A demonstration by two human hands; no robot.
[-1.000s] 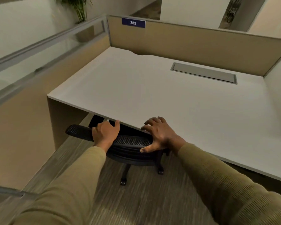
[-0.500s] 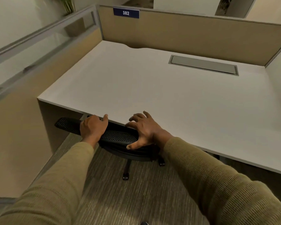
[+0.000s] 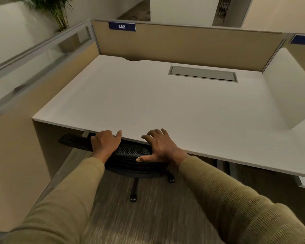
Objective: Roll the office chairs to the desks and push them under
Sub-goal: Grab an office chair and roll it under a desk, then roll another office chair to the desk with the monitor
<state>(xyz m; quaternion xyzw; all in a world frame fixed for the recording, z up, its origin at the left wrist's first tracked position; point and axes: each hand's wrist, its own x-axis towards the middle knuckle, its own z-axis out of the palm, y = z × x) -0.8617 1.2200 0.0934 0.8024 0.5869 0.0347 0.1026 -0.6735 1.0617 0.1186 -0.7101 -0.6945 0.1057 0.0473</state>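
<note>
A black mesh office chair (image 3: pixel 130 151) stands mostly under the white desk (image 3: pixel 165 106). Only the top of its backrest, part of the seat and two casters show past the front edge. My left hand (image 3: pixel 106 143) grips the top of the backrest, fingers curled over it and thumb up against the desk edge. Further right on the same backrest, my right hand (image 3: pixel 159 147) has its thumb pressed along the back. Its spread, relaxed fingers overlap the desk's front edge.
A tan partition (image 3: pixel 183 44) with a blue "382" label (image 3: pixel 121 26) closes the desk's back. A grey cable cover (image 3: pixel 202 73) is set into the desktop. A glass-topped divider (image 3: pixel 33 55) runs along the left, and a neighbouring desk (image 3: pixel 289 85) adjoins on the right.
The chair has gone further under the desk with both hands on its backrest. My hands now reach the desk's front edge, and the right fingers have spread over it.
</note>
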